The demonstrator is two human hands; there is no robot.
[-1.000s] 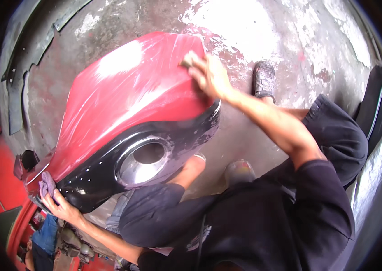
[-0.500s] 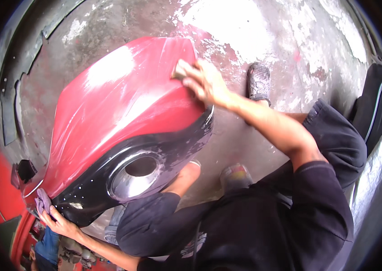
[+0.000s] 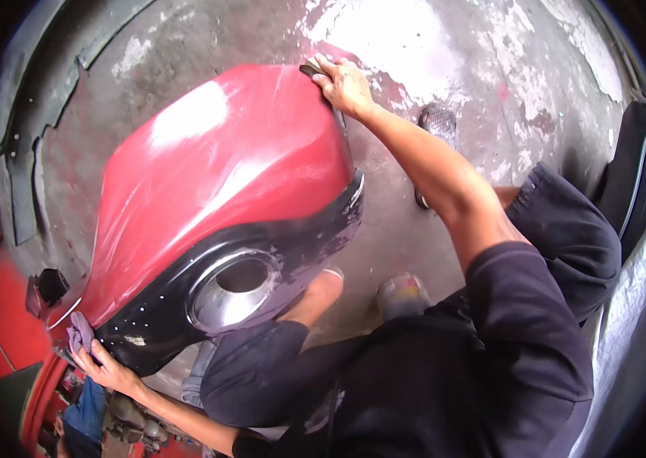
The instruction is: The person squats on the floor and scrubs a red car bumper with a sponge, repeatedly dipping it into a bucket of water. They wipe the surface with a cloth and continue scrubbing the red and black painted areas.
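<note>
Bumper (image 3: 220, 172), long axis diagonal, narrow end lower left

You can't read any words or numbers here. Your black shirt (image 3: 445, 382) has a pale print (image 3: 326, 414) on the front, over to your left side, but it is too blurry for you to make out any letters. On the floor near your knee, a small pale thing (image 3: 402, 299) has red and yellow marks, and they are too tiny for you to tell if they are letters.
</note>
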